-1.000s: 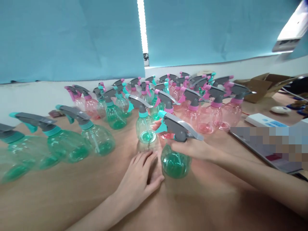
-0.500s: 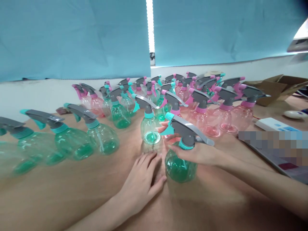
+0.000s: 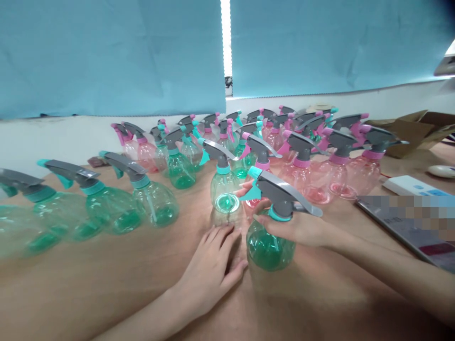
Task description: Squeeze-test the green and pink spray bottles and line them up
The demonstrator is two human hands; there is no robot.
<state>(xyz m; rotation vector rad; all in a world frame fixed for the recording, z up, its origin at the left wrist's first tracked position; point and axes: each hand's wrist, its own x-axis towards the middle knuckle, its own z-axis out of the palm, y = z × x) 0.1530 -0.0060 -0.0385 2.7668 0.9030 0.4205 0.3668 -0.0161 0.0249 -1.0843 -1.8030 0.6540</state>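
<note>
At the neck, right hand [image 3: 302,227]: fingers curled closed around the neck of a green see-through plastic spray bottle [image 3: 270,246], just under its grey trigger head [image 3: 280,189]; one fingertip touches the teal nozzle.
Held bottle: upright, its round base on the light wooden table [image 3: 106,284], nozzle pointing to 9 o'clock.
Left hand [image 3: 209,270]: flat, palm down, fingers spread wide and holding nothing; at 8 o'clock from the bottle, thumb just beside its base.
At 11 o'clock: a paler green spray bottle [image 3: 224,189], upright, near the left fingertips.
At 1 o'clock: a cluster of pink see-through spray bottles [image 3: 305,175] with grey heads.
At 9 to 10 o'clock: a row of green spray bottles [image 3: 106,208].
At 3 o'clock: a white flat device [image 3: 408,185], well apart.
At 12 o'clock, far: blue curtains [image 3: 106,52].
</note>
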